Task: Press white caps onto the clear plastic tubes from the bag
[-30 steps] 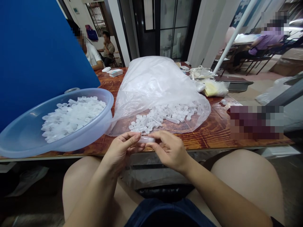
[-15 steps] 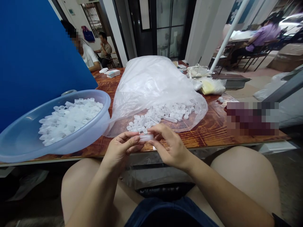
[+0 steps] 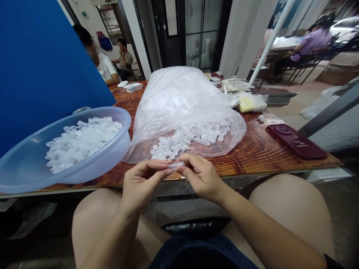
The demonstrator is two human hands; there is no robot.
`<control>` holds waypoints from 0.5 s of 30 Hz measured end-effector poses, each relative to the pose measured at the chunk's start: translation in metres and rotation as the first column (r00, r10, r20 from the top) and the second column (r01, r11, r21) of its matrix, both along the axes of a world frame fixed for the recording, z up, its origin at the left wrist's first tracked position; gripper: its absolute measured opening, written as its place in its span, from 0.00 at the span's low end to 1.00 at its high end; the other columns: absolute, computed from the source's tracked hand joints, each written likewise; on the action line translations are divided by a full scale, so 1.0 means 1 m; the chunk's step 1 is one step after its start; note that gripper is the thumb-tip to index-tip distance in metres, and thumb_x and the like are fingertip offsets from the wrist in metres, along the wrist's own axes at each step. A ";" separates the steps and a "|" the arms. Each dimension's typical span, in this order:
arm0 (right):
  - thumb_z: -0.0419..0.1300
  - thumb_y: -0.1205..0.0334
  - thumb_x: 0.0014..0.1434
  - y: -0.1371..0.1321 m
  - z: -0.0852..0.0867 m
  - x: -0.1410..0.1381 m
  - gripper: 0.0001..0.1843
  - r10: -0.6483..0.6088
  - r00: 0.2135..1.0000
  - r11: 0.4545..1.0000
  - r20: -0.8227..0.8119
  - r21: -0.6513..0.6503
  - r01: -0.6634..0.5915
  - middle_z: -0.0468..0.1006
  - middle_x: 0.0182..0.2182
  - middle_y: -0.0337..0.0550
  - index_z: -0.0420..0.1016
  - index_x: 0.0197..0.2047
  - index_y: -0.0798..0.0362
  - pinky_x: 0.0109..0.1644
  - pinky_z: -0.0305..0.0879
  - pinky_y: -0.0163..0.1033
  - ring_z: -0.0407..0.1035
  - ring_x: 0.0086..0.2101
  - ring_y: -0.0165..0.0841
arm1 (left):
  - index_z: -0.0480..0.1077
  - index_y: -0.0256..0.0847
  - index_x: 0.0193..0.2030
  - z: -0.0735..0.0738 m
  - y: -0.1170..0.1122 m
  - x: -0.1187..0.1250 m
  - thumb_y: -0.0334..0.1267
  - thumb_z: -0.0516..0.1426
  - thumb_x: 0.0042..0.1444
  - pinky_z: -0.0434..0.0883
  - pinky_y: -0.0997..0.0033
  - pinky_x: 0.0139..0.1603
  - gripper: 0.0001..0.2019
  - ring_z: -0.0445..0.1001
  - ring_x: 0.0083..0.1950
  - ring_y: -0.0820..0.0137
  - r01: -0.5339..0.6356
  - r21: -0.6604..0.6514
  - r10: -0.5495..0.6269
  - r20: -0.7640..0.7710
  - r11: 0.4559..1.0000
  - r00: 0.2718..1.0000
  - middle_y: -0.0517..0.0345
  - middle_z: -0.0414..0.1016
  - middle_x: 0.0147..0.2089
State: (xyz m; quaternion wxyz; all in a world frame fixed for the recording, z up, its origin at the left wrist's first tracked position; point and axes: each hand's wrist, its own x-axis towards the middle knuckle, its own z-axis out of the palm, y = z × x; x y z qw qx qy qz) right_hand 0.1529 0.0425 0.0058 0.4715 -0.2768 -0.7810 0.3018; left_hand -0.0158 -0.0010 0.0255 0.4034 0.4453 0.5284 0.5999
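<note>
clear tube, pinched crosswise, between left grip and right grip

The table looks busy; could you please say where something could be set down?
Bare wood shows on the table between the bag and the phone, and in a smaller patch bordered by the basin, bag and white box. The left is crowded by the basin, the middle by the bag and pieces, with the tube held in front.

Black-framed glass beside pale pillar
</note>
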 end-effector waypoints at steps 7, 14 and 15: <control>0.55 0.66 0.65 -0.005 0.000 0.000 0.07 -0.038 0.998 0.976 -0.041 0.211 0.046 0.76 0.36 0.45 0.68 0.47 0.53 0.42 0.69 0.38 0.71 0.37 0.33 | 0.74 0.39 0.37 0.001 0.001 -0.002 0.48 0.67 0.46 0.72 0.76 0.25 0.17 0.75 0.28 0.70 0.122 -0.093 -0.122 -0.001 0.988 0.992 0.56 0.76 0.30; 0.54 0.64 0.66 -0.004 0.003 0.007 0.13 -0.030 0.999 0.877 0.036 0.481 0.009 0.76 0.38 0.49 0.63 0.54 0.53 0.42 0.71 0.41 0.72 0.38 0.37 | 0.67 0.38 0.28 0.000 0.000 -0.021 0.57 0.56 0.57 0.55 0.78 0.21 0.21 0.58 0.21 0.77 0.466 -0.202 -0.467 0.047 0.861 0.883 0.62 0.61 0.21; 0.53 0.62 0.66 -0.003 0.003 0.008 0.12 -0.030 0.998 0.875 0.053 0.484 0.001 0.76 0.37 0.49 0.63 0.52 0.53 0.41 0.71 0.41 0.72 0.37 0.37 | 0.66 0.39 0.28 0.000 -0.001 -0.022 0.56 0.55 0.58 0.55 0.77 0.22 0.21 0.57 0.22 0.77 0.480 -0.186 -0.488 0.001 0.857 0.873 0.62 0.60 0.21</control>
